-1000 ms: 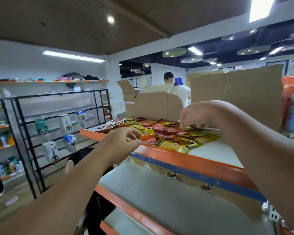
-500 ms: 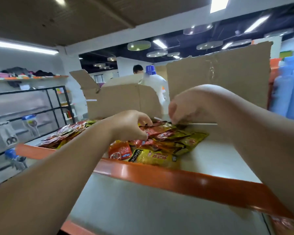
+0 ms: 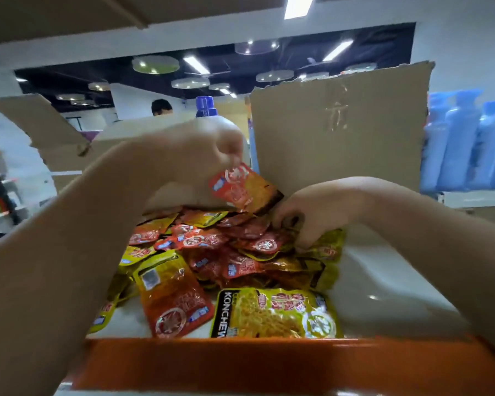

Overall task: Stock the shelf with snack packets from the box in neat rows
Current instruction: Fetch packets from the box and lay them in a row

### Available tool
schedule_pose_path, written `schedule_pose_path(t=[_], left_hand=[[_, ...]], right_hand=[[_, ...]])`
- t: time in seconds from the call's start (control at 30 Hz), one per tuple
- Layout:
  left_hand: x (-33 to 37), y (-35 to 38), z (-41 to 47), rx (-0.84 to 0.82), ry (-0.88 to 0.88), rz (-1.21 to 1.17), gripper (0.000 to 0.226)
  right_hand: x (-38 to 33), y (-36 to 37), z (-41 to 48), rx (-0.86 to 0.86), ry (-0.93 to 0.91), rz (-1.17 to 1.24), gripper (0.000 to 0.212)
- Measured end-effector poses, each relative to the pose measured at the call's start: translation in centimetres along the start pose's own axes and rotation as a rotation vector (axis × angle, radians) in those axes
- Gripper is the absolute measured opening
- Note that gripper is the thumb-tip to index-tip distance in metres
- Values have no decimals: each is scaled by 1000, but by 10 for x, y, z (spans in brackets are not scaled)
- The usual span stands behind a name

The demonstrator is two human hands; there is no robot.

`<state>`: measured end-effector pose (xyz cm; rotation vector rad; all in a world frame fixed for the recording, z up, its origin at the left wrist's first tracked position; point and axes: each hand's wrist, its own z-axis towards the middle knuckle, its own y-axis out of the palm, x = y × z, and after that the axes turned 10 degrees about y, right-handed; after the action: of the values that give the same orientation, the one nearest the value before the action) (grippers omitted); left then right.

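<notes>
Currently: left hand (image 3: pixel 189 164) raised over the shelf (image 3: pixel 269 364), thumb and fingers pinching a red packet (image 3: pixel 242 188) by its top edge, clear above the heap. Loose pile of snack packets (image 3: pixel 226 258), red and yellow, lies behind the shelf's orange rim. Right hand (image 3: pixel 320 212) at the pile's right edge, fingers curled down among packets; cannot tell if gripping. Cardboard box (image 3: pixel 337 124) just behind

Both forearms reach forward, bare. The left hand (image 3: pixel 189 164) is raised, fingertips pinching a red packet (image 3: pixel 240 190); the right hand (image 3: pixel 312 215) sits lower, wrist bent, fingers curled downward.
</notes>
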<state>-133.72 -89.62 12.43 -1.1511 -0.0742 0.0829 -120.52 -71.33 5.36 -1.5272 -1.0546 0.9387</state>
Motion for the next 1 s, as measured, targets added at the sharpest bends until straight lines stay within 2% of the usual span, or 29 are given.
schedule_pose_path(t=[0.1,0.17,0.2,0.27,0.33,0.4,0.47,0.57,0.67,0.73,0.87,1.0], left_hand=[[-18,8,10,294,-10,-293,18],[-27,26,14,383,-26,-446,27],[-28,34,14,375,-47,-480,27],[-28,50,11,296,-81,-457,23],[-27,64,9,197,-41,-366,20],[-23,75,9,45,-65,-271,14],[-16,81,11,-132,-143,-129,25],[-3,72,7,-255,-186,26,41],[7,60,0,-361,-182,64,44],[11,56,-6,-470,-190,62,51],[18,55,-8,-504,-177,68,70],[26,58,-10,-494,-128,21,71]], right_hand=[[6,-10,-14,12,63,68,34],[18,-15,-22,78,119,116,25],[26,-17,-24,105,159,134,19],[37,-21,-25,134,241,123,13],[43,-19,-22,140,319,78,18],[45,-15,-18,97,370,88,15],[47,-9,-12,80,396,84,6],[41,-11,-12,113,390,34,34],[27,-10,-19,-43,264,31,60],[19,-7,-17,-88,201,-35,66],[20,-4,-8,-44,209,-55,63],[30,-6,-12,-4,271,-101,49]])
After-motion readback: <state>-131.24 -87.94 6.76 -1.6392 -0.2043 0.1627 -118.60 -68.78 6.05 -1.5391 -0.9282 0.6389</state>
